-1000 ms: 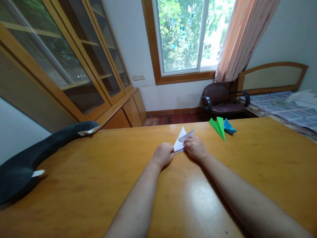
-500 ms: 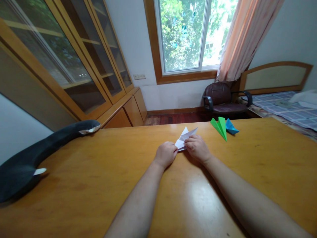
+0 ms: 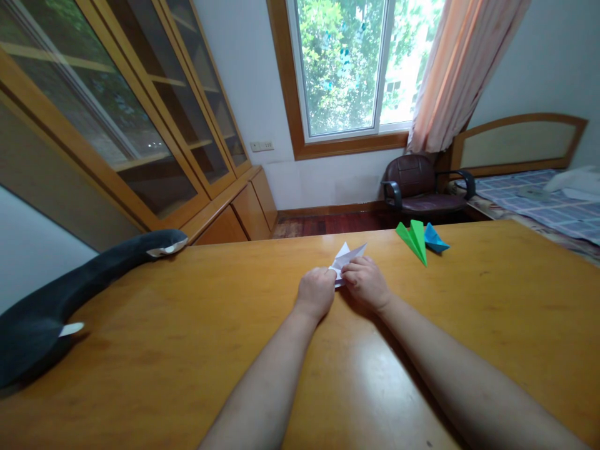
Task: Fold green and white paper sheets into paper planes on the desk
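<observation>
A piece of folded white paper (image 3: 345,257) is held low over the wooden table, with two pointed flaps sticking up at its far side. My left hand (image 3: 317,290) is closed on its left end, thumb and fingers pinching the edge. From the right, my right hand (image 3: 366,283) grips the paper with bent fingers close to the left one. The fingers cover much of the near part of the paper, so its full shape is hidden.
A green paper plane (image 3: 414,241) and a blue folded paper (image 3: 435,239) lie near the far right edge of the table (image 3: 164,362). At the left is a dark whale-like plush toy (image 3: 42,306). Beyond stand a brown chair (image 3: 412,184), a bed and a glass-fronted cabinet.
My right hand has shifted slightly left, closer to my left hand, and the white paper's flaps have moved left with it. Both hands keep their hold.
</observation>
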Demonstrator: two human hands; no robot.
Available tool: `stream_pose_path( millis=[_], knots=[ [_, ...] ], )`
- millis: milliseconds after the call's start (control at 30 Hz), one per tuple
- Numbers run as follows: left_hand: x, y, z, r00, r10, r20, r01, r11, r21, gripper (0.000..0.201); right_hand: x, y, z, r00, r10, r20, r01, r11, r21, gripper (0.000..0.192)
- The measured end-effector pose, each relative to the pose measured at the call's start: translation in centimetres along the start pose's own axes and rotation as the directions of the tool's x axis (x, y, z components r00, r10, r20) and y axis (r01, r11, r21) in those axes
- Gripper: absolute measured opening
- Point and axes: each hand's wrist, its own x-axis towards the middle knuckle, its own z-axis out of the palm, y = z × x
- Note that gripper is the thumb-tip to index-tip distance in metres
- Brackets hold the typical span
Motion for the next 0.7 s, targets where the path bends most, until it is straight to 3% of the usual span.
stream_pose_path(
  millis=[333, 700],
  knots=[
    [0.5, 1.2, -0.7, 0.986, -0.165, 0.039, 0.164, 0.986, 0.022, 0.016, 0.0, -0.3, 0.4, 1.000, -0.005, -0.012, 0.005, 1.000, -0.009, 0.026],
    [0.7, 1.7, 0.3, 0.986, -0.167, 0.011, 0.166, 0.983, 0.083, 0.037, 0.5, -1.4, 0.3, 0.999, -0.008, -0.037, 0.008, 1.000, 0.013, 0.030]
  ],
)
